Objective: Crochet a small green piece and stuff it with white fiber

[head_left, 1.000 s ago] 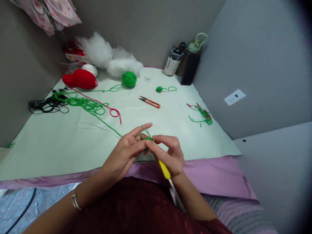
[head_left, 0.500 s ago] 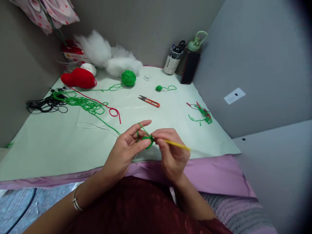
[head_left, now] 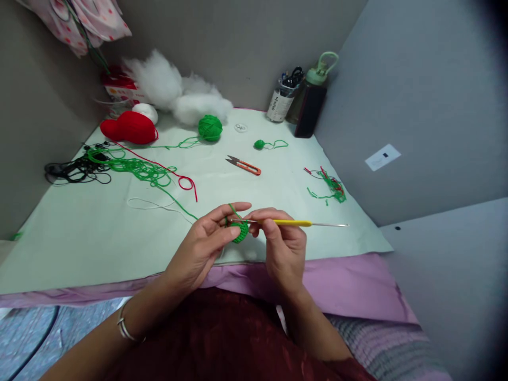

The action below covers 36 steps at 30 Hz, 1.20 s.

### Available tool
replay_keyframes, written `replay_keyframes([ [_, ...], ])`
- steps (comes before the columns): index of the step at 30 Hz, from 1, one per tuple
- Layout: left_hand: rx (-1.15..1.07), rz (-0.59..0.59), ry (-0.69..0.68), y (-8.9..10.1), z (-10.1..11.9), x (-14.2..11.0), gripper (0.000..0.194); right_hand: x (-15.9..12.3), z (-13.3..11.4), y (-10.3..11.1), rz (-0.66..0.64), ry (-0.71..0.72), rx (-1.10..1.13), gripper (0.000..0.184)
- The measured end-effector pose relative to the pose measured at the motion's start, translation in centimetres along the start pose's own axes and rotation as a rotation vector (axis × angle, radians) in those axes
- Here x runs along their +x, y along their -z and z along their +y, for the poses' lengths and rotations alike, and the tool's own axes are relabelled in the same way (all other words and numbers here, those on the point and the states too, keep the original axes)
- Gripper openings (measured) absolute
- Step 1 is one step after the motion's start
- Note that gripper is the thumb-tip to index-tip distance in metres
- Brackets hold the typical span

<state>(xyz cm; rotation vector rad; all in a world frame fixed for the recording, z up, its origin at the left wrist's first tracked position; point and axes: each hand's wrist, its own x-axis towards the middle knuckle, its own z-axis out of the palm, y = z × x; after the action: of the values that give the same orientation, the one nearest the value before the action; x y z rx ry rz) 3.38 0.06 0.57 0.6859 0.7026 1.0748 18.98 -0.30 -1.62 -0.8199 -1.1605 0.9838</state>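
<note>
My left hand [head_left: 202, 246] pinches a small round green crochet piece [head_left: 240, 234] between thumb and fingers. Green yarn [head_left: 179, 202] runs from a loose tangle on the table to this hand and loops over its raised index finger. In my right hand [head_left: 283, 241] is a crochet hook [head_left: 296, 223] with a yellow handle, held nearly level. Its metal tip reaches left across the top edge of the green piece, close to the yarn. The other metal end points right. Whether the tip sits inside a stitch I cannot tell.
Orange thread snips [head_left: 243, 165] lie ahead of my hands. Behind are a green yarn ball [head_left: 210, 128], red yarn [head_left: 129, 127] and white stuffing [head_left: 202, 108]. Yarn scraps [head_left: 335, 186] lie right; a bottle [head_left: 317, 76] and pen cup [head_left: 280, 103] stand at the back.
The hook has swung from slanting down to the right to nearly level, its far metal end now showing. My right hand has turned with it; my left index finger has dipped slightly.
</note>
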Motion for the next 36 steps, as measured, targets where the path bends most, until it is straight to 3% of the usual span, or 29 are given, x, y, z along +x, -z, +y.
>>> replay_keyframes([
  [6, 0.172, 0.046, -0.087, 0.3, 0.1, -0.1, 0.032, 0.4, 0.1, 0.3, 0.009, -0.048, 0.098, 0.019],
  [13, 0.326, 0.045, -0.159, 0.4, 0.2, 0.0, 0.033, 0.3, -0.4, 0.6, -0.063, 0.02, -0.021, 0.02],
  [26, 0.645, 0.147, -0.384, 0.1, 0.1, -0.3, 0.033, -0.5, -1.0, 0.6, -0.162, 0.428, -0.437, 0.02],
  [31, 0.649, 0.199, -0.457, 0.1, -0.3, -0.4, 0.027, -0.5, -0.6, 0.7, -0.175, 0.626, -0.594, 0.019],
  [33, 0.624, 0.212, -0.461, 0.2, -0.4, -0.5, 0.031, -0.5, -0.5, 0.7, -0.187, 0.646, -0.592, 0.018],
  [36, 0.609, 0.221, -0.455, 0.3, -0.2, -0.6, 0.031, -0.4, -0.3, 0.9, -0.175, 0.567, -0.516, 0.02],
])
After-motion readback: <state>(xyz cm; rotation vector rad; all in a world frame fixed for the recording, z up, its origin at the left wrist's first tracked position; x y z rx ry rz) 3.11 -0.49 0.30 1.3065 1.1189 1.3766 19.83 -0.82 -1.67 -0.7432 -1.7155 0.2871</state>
